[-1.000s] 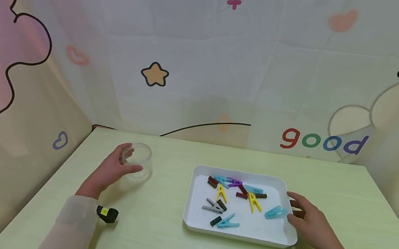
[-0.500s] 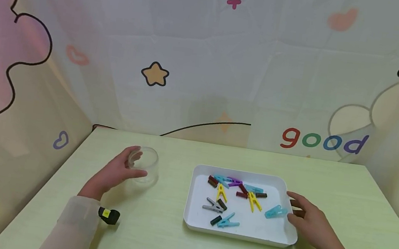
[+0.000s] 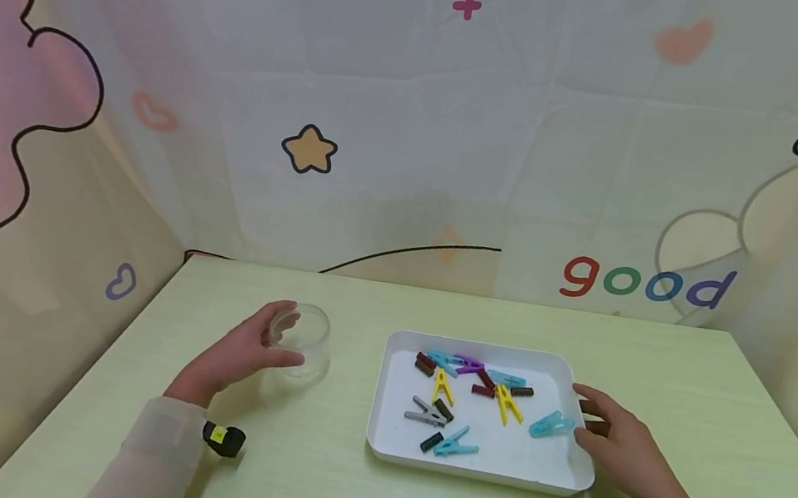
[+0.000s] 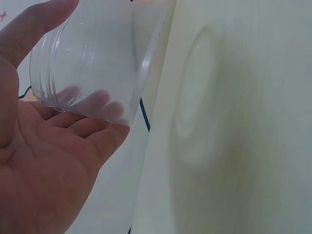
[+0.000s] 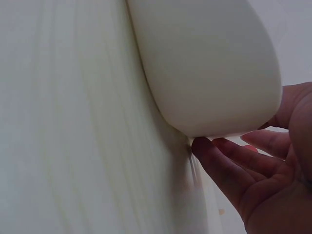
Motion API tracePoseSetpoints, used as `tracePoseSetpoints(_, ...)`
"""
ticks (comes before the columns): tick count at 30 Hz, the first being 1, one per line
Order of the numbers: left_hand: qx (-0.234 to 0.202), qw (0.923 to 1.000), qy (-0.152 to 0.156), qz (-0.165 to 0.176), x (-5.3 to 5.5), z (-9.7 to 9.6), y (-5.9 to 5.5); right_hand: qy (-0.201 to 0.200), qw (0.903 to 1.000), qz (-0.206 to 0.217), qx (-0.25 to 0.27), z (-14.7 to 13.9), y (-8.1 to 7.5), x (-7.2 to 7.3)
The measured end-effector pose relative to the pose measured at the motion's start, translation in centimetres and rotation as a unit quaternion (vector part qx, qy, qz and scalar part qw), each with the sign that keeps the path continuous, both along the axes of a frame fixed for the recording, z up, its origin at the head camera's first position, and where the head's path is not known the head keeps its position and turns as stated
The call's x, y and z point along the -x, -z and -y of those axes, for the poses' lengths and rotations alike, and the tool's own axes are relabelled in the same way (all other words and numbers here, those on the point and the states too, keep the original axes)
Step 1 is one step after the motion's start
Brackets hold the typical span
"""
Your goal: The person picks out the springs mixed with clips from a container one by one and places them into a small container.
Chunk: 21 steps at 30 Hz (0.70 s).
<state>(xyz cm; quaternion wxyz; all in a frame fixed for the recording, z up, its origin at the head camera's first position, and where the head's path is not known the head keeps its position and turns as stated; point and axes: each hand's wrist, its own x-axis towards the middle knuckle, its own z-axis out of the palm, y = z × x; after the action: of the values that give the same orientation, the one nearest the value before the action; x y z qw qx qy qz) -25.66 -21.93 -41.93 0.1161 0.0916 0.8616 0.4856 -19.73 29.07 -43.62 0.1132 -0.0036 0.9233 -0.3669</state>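
My left hand [image 3: 237, 356] grips a clear plastic jar [image 3: 310, 338], thumb on the near side and fingers round the far side. In the left wrist view the jar [image 4: 107, 58] hangs over the tabletop, with its shadow on the wood. Nothing shows inside it. On the right, my right hand [image 3: 621, 443] holds the right end of a white tray [image 3: 507, 461], its thumb at the rim. The right wrist view has the fingertips [image 5: 202, 146] low against the outer wall of the tray. Inside lie yellow clothespins [image 3: 508, 406], blue clothespins [image 3: 552, 425] and small dark springs [image 3: 432, 442].
A grey clothespin [image 3: 427, 413] and a purple clothespin [image 3: 469, 365] also lie in the tray, which stands on a pale wooden table [image 3: 308, 481]. A printed curtain [image 3: 401, 115] rises behind the table's back edge.
My left hand has carried the jar to the right and slightly nearer, towards the tray. The right hand, the tray and its contents have stayed put.
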Motion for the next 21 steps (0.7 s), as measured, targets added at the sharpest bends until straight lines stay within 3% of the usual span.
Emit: tracePoseSetpoints(21, -0.037, 0.9987, 0.024, 0.027, -1.0, -2.2, 0.4, 0.001, 1.0, 0.0, -0.005, -0.1, 0.1, 0.1)
